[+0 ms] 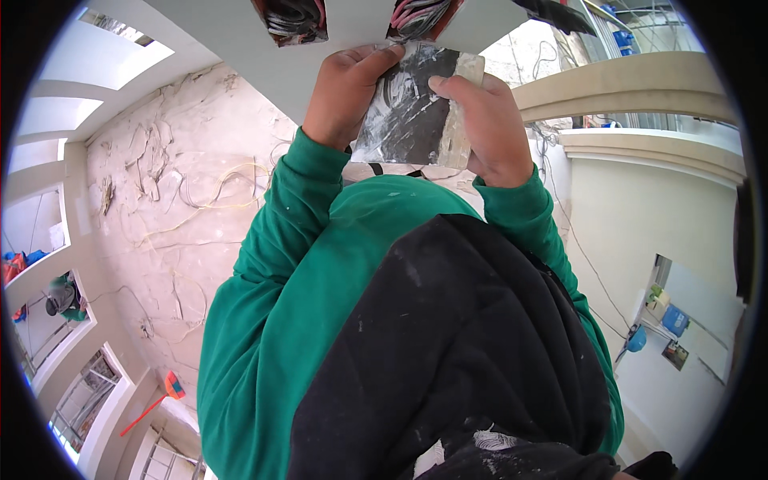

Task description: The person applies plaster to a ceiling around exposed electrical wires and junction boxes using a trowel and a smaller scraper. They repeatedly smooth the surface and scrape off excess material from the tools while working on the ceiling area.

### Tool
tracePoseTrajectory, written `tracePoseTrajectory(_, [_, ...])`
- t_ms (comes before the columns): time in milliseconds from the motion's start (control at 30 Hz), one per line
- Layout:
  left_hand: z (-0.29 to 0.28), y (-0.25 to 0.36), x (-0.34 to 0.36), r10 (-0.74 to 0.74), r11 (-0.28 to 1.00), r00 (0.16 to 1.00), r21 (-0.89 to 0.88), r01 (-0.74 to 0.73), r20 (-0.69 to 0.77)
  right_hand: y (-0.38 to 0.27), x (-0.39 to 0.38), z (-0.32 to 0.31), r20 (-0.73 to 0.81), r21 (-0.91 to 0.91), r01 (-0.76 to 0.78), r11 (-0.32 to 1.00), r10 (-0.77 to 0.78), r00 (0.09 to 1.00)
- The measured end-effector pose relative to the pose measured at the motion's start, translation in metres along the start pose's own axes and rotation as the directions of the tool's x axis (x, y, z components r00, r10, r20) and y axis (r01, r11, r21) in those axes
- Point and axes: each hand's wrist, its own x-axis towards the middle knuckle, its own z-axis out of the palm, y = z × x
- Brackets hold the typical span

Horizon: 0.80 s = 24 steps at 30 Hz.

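- A rough, pale surface (184, 144) with scattered cables (224, 206) spreads behind.
- Two openings (450, 20) in a pale panel (356, 28) contain bundled wires (416, 16); the upper picture edge crops both.
- Left hand (344, 90) grips the smeared dark plate's (408, 108) upper-left corner; right hand (494, 124) clasps its right edge.
- The plate, held before the torso, hides most fingers.

Bright, diffuse light here, openings (112, 60) glowing white at upper left, shadows soft, the beam (632, 86) bowing at upper right, black filling the corners!
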Motion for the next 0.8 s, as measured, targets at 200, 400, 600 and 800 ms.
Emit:
tracePoseTrajectory(200, [0.002,0.0,-0.001,0.003,1.0,0.999,0.001,-0.003,-0.044,-0.015,-0.001,0.005,-0.038,0.186,-0.222,0.957,0.233,0.972])
tracePoseTrajectory(400, [0.001,0.0,-0.002,0.012,0.999,1.0,0.046,-0.01,-0.024,-0.004,0.008,0.001,-0.022,0.204,-0.22,0.954,0.23,0.973])
tracePoseTrajectory(600, [0.002,0.001,0.002,0.049,0.997,0.998,0.06,-0.047,-0.041,0.008,0.017,-0.017,0.047,-0.24,0.129,0.962,-0.121,0.992])
tracePoseTrajectory(800, [0.002,0.002,0.0,-0.068,0.991,0.997,-0.116,0.072,0.042,-0.025,-0.002,0.009,-0.059,0.219,-0.239,0.946,0.257,0.965])
